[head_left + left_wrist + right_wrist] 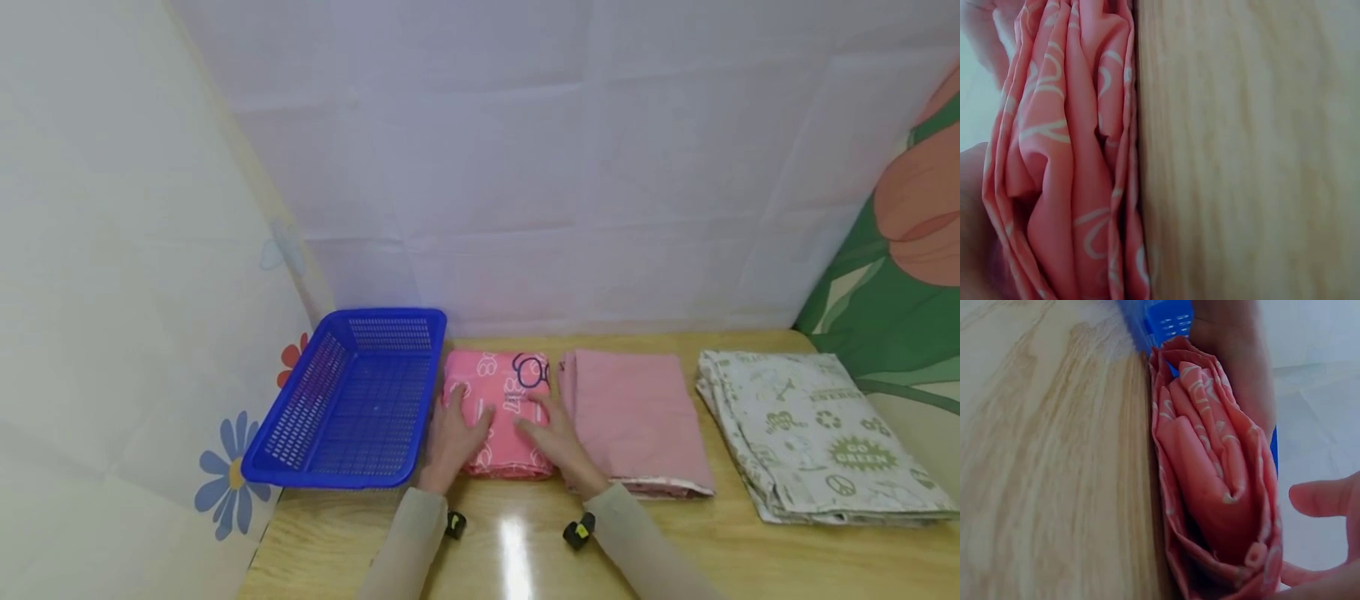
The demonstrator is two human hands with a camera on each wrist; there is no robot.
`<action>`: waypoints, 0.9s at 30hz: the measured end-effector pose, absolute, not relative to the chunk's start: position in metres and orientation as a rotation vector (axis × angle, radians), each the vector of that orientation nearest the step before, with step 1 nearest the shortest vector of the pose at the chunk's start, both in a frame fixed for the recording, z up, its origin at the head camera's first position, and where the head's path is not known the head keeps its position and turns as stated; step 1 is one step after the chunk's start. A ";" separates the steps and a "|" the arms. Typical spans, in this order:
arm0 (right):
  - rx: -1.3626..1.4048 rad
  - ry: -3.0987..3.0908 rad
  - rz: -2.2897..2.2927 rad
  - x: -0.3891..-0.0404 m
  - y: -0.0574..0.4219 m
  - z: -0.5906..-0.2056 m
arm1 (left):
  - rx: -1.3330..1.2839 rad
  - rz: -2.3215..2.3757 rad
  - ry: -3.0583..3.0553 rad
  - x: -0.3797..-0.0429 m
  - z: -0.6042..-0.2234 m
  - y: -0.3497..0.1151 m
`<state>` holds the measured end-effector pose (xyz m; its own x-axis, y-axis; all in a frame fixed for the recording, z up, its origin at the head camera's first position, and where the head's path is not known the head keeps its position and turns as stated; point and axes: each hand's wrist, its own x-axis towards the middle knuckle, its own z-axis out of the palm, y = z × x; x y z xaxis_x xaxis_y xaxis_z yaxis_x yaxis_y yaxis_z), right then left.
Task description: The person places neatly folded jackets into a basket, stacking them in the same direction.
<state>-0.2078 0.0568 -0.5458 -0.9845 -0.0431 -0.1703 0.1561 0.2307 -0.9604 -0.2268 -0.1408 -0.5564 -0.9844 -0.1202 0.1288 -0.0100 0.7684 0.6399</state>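
Observation:
A folded bright pink cloth (498, 417) with white line prints and a dark blue figure lies on the table just right of a blue basket. My left hand (453, 433) rests at its left side, fingers spread, thumb over the top. At the right side my right hand (553, 435) lies with fingers extended toward the middle. The right wrist view shows the right thumb (1319, 497) raised off the fabric. Layered folds of the pink cloth (1066, 156) face the left wrist camera. Neither hand curls round the cloth.
The blue plastic basket (441, 367) stands on the left. To the right lie a plain pink folded cloth (633, 417) and a white folded cloth (817, 433) with green prints. A pale wall sheet (562, 167) hangs behind the wooden table (330, 542).

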 end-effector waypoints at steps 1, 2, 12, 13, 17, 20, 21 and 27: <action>0.128 2.336 -1.854 -0.208 0.055 -0.547 | 0.114 -1.014 -2.809 -0.228 -0.557 -0.142; 0.140 2.344 -1.854 -0.208 0.054 -0.547 | 0.123 -1.021 -2.816 -0.228 -0.557 -0.142; 0.173 2.438 -1.887 -0.211 0.042 -0.546 | 0.183 -1.048 -2.796 -0.229 -0.556 -0.141; 0.172 2.438 -1.898 -0.211 0.042 -0.546 | 0.181 -1.045 -2.792 -0.229 -0.555 -0.141; 0.131 2.447 -1.918 -0.211 0.042 -0.546 | 0.178 -1.046 -2.774 -0.230 -0.555 -0.140; 0.086 2.466 -1.910 -0.210 0.043 -0.546 | 0.168 -1.074 -2.758 -0.231 -0.555 -0.140; 0.071 2.472 -1.910 -0.210 0.043 -0.545 | 0.163 -1.085 -2.748 -0.231 -0.555 -0.140; 0.039 2.460 -1.946 -0.209 0.044 -0.544 | 0.156 -1.147 -2.706 -0.230 -0.550 -0.139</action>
<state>-0.2086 0.0435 -0.5442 -0.9997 0.0161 -0.0192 0.0224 0.2300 -0.9729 -0.2296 -0.1387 -0.5497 -0.9748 -0.1732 0.1405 -0.0194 0.6936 0.7201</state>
